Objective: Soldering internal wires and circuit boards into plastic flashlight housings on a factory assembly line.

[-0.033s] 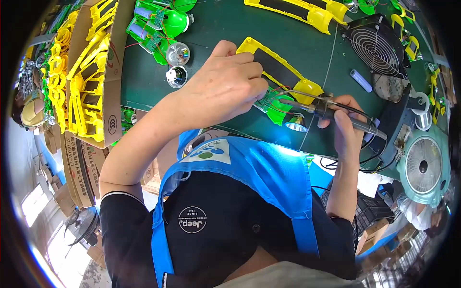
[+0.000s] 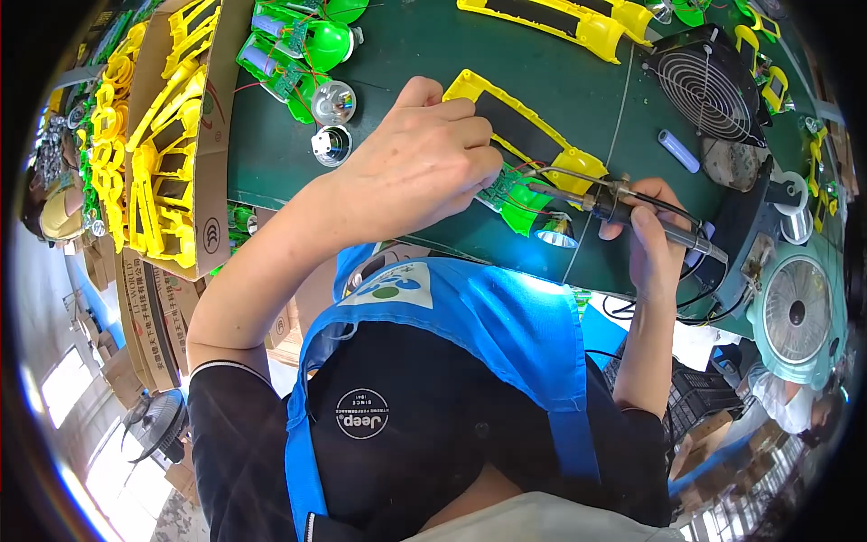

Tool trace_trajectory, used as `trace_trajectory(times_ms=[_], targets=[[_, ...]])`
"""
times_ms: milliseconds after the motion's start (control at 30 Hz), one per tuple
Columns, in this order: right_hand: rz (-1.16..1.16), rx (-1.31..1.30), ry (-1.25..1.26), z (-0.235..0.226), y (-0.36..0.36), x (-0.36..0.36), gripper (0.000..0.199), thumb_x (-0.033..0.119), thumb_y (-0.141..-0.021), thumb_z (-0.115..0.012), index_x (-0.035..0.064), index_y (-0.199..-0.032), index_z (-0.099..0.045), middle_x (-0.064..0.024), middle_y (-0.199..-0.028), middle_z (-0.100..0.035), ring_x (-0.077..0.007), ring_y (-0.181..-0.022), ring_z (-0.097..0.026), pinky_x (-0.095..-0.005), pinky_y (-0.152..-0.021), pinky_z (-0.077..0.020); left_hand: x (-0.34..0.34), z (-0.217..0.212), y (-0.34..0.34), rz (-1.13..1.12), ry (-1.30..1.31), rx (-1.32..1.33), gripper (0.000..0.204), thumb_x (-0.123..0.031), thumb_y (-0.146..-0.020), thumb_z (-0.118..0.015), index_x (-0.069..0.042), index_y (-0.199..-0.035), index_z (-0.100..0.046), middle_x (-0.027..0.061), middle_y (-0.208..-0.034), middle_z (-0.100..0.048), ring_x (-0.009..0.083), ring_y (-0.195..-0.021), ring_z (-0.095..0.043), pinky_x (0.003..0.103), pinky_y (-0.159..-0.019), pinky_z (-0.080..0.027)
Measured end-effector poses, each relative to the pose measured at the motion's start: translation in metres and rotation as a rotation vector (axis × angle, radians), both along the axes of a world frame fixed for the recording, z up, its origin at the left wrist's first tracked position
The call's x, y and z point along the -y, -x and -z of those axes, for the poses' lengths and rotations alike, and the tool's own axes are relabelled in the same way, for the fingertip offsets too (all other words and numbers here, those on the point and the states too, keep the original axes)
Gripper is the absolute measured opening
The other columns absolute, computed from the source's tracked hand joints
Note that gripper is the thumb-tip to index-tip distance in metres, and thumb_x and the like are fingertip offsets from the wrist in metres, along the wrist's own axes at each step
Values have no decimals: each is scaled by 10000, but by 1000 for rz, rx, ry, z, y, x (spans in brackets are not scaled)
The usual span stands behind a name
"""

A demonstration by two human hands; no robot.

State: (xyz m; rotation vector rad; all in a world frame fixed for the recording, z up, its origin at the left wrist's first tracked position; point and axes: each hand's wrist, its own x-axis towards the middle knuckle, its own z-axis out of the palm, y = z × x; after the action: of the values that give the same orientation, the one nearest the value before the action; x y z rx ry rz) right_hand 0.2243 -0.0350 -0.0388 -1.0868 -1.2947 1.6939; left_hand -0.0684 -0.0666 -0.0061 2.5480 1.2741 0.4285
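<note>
My right hand is wrapped round a soldering iron with a thin metal feed tube along it. Its tip is over a green lamp housing with a small circuit board, red wires and a shiny lit reflector. To the left, my left hand is closed beside that board. Its fingertips are hidden, so what they pinch does not show. Just beyond both hands lies a yellow frame with a dark panel.
A box of yellow frames stands at the left. Behind are open green lamp housings with batteries and wires. At the right are a black fan with a wire grille, a loose blue cell and a pale green fan.
The soldering iron's tip and my left hand have shifted very slightly. Otherwise the scene is the same.
</note>
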Motion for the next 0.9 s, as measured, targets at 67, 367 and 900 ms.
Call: trace_trajectory(times_ms=[67,367,900], targets=[[18,-6,2,0,-2,-1,306,212,-827,-671,-47,-961,-578,-114,-728,-648,-156,-632,-622,-251,-693,-468,-1,0,0,-5,5,1,120,-73,-717,-686,-106,-738,-572,14,-753,-532,196,-786,-546,389,-842,-377],[74,-115,-39,0,-8,-3,377,276,-856,-673,-42,-1016,-549,-140,-801,-657,-167,-664,-627,-279,-698,-484,-6,-4,-5,1,11,4,119,-64,-721,-673,-105,-770,-573,35,-758,-531,219,-783,-553,387,-828,-375],[120,220,-767,9,47,-66,360,8,-865,-646,71,-1166,-458,-120,-1000,-677,-210,-904,-680,-322,-778,-539,-15,-30,26,60,-118,-19,473,-169,-578,-789,-97,-991,-570,79,-1031,-556,273,-1044,-528,482,-972,-364]])
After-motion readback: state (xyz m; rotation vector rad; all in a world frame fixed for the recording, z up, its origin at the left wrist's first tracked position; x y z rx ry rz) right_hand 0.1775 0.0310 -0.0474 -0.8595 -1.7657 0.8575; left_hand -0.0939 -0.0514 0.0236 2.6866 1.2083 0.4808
